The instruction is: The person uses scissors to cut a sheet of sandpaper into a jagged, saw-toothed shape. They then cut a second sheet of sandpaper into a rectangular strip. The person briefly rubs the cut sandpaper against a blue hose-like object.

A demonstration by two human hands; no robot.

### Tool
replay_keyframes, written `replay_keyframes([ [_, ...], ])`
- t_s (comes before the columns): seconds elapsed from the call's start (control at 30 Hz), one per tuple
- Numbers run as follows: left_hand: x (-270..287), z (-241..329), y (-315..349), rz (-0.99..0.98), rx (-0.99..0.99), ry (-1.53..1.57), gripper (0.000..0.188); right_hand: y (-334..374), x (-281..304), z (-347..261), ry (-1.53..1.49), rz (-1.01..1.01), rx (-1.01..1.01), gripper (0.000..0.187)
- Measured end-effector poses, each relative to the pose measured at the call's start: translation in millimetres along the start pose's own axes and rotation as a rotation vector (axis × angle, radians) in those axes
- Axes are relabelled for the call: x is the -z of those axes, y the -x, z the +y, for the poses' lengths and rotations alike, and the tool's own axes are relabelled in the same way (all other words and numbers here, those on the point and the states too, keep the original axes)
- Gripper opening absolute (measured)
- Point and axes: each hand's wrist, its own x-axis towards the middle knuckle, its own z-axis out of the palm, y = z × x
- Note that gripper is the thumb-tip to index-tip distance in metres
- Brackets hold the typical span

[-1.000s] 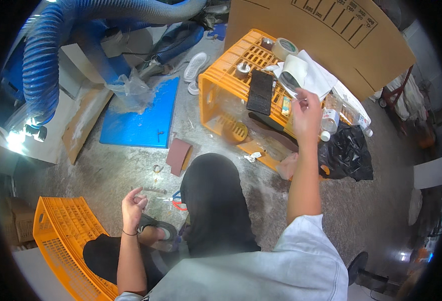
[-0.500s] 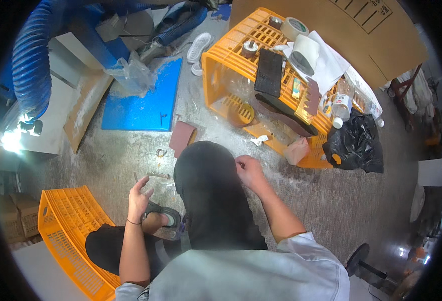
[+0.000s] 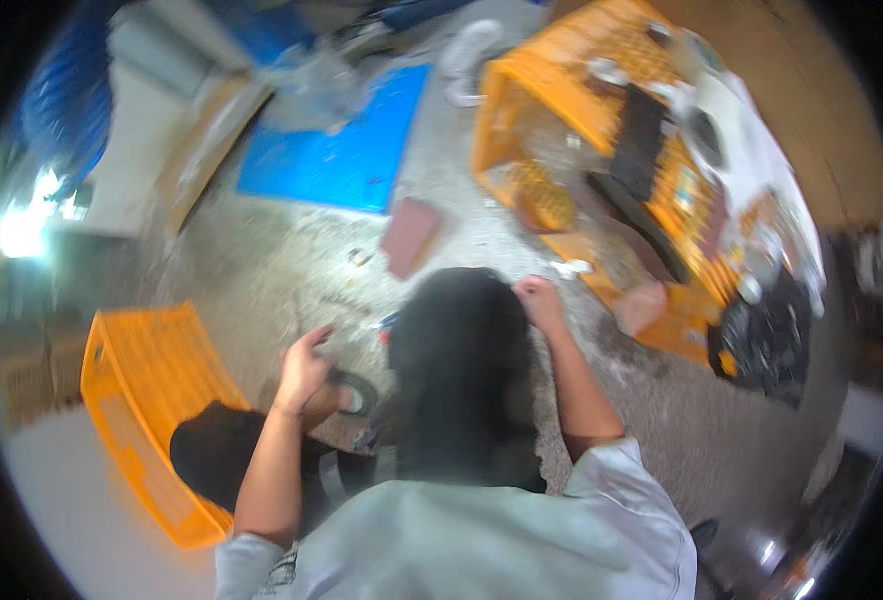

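My black-clothed knee [image 3: 464,370] rises in the middle of the view. Left of it, my left hand [image 3: 304,370] is in the air above the floor, with its fingers apart and nothing seen in them. At the knee's right edge, my right hand [image 3: 541,302] is closed; motion blur and the knee hide whatever its fingertips may hold. A small red and blue thing [image 3: 388,326], too blurred to name, shows at the knee's left edge. Beyond the knee a reddish-brown sheet, like sandpaper [image 3: 409,237], lies on the floor.
An orange plastic crate [image 3: 506,70] at the far right carries a tape roll, papers and a dark block [image 3: 640,143]. A black plastic bag [image 3: 766,335] leans on it. Another orange crate [image 3: 156,350] stands left. A blue board [image 3: 336,150] lies far off.
The whole view has swung and blurred, with the crates and floor things shifted in it. The red and blue thing now shows beside my knee. My right hand stays closed at the knee's edge.
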Motion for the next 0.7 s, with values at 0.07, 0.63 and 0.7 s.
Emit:
replay_keyframes([
  [0.07, -6, -13, -5, -0.028, 0.064, -0.071, 0.046, -12, -11, 10, -0.065, -0.024, 0.017, 0.014],
  [0.63, -74, -134, -98, -0.236, 0.272, -0.111, 0.036, 10, 2, 20, -0.053, 0.062, -0.215, 0.021],
  [0.7, -79, -128, -106, -0.236, 0.207, 0.054, 0.033, 20, 29, -17, -0.247, 0.117, -0.281, 0.020],
])
